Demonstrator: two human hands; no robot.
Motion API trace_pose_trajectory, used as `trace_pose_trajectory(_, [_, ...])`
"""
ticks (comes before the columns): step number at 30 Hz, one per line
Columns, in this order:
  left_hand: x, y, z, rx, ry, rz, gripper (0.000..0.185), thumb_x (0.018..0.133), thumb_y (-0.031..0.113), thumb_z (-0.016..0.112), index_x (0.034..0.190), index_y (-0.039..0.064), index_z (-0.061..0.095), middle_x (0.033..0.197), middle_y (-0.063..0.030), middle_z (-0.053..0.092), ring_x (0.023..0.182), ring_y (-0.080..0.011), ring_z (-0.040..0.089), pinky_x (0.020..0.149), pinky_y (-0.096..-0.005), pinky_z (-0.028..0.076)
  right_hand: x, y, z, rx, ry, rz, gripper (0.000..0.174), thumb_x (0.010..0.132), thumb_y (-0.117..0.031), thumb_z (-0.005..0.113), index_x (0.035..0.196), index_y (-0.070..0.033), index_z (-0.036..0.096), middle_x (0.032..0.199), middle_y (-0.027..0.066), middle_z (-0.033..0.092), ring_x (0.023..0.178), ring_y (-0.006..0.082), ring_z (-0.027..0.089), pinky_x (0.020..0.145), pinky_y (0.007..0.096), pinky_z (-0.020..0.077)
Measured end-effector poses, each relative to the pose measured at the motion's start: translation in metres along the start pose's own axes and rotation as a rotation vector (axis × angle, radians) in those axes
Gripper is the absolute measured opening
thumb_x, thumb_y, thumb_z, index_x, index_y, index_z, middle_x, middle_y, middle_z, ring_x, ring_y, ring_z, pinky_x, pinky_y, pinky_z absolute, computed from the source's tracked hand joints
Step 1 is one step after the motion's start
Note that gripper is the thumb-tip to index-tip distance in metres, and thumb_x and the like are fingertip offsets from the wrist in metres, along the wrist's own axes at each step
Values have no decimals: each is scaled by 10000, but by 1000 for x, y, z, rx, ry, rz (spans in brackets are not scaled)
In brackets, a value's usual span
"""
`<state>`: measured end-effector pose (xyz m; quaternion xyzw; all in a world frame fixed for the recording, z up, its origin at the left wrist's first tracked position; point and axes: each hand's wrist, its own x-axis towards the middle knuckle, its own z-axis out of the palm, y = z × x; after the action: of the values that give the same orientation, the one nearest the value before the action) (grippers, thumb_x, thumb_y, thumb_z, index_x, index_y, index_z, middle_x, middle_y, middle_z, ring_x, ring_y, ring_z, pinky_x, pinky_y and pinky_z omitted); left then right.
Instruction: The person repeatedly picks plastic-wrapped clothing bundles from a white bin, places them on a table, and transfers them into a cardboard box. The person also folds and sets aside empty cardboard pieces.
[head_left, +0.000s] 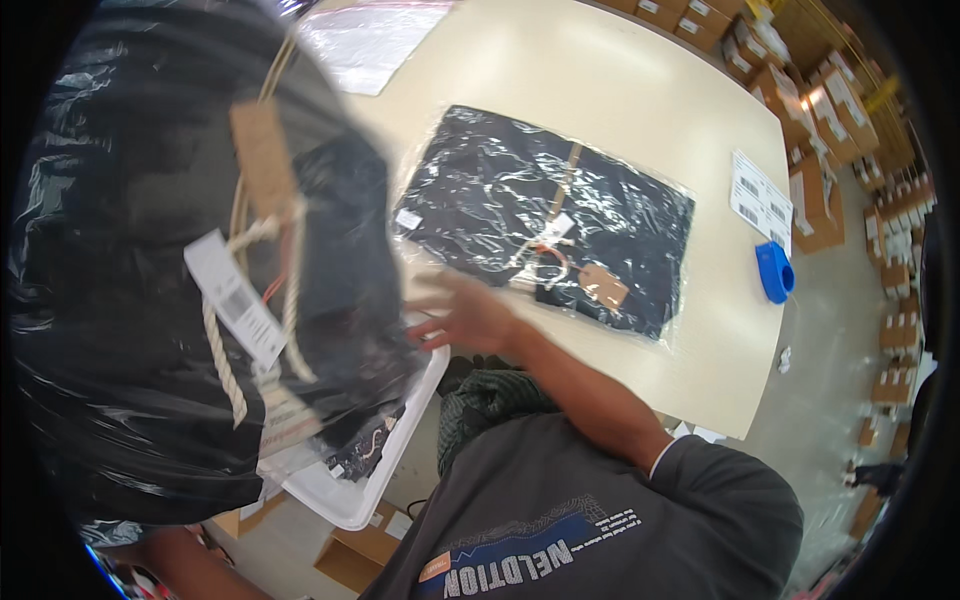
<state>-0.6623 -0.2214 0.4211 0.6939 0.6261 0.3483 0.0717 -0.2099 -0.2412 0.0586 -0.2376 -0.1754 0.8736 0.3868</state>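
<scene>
A dark folded garment in a clear plastic bag is raised close to the camera and fills the left side. It shows a cream drawstring, a brown cardboard tag and a white printed tag. My left hand grips its lower edge, the fingers mostly hidden behind it. Beside the bag's right edge is my right hand, blurred, with fingers spread; whether they touch the plastic is unclear. A second bagged dark garment lies flat on the cream table, its drawstring and tags showing through.
Below the raised bag, a white plastic bin holds another bagged dark garment. A clear plastic bag lies at the table's far side. A label sheet and a blue plastic object sit at the right edge. Cardboard boxes stand beyond.
</scene>
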Motion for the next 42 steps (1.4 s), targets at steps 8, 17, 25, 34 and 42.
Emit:
trace_pose_trajectory(8, [170,34,144,-485,-22,297,420,1030,277,420,1318,45,617,1252,-142,650,1242,-221,563,1123,-363,353,-186,-148,-106,-171,942,-626,249,947,-246,658,1094,-45,649,981,53,669,819,137,612,686,309,544])
trace_pose_trajectory(17, [54,-61,585,-202,-451,-301,241,899,285,730,830,59,682,677,19,543,625,-101,485,559,-284,399,-257,-92,-214,-100,1409,-537,290,930,-148,701,1126,59,645,977,109,706,808,203,681,729,356,566])
trace_pose_trajectory(25, [46,-107,586,-182,-382,-180,290,878,252,710,872,-36,678,707,-115,629,663,-203,566,639,-378,454,-274,-84,-245,-527,1549,-522,254,870,-189,762,945,40,682,778,49,664,642,114,566,574,299,451])
trace_pose_trajectory(34, [25,-148,604,-682,-574,-226,313,974,242,644,993,-70,626,887,-136,686,791,-173,619,711,-342,496,-285,-45,-247,-1201,1809,-101,609,875,-597,648,888,8,712,819,177,695,784,310,680,736,469,544])
trace_pose_trajectory(42, [0,-115,586,-428,-575,-163,256,940,192,638,1006,-53,604,868,-90,628,778,-189,560,718,-345,459,-273,-12,-199,-730,1781,-342,432,773,-267,803,994,46,604,852,192,669,714,281,677,640,398,526])
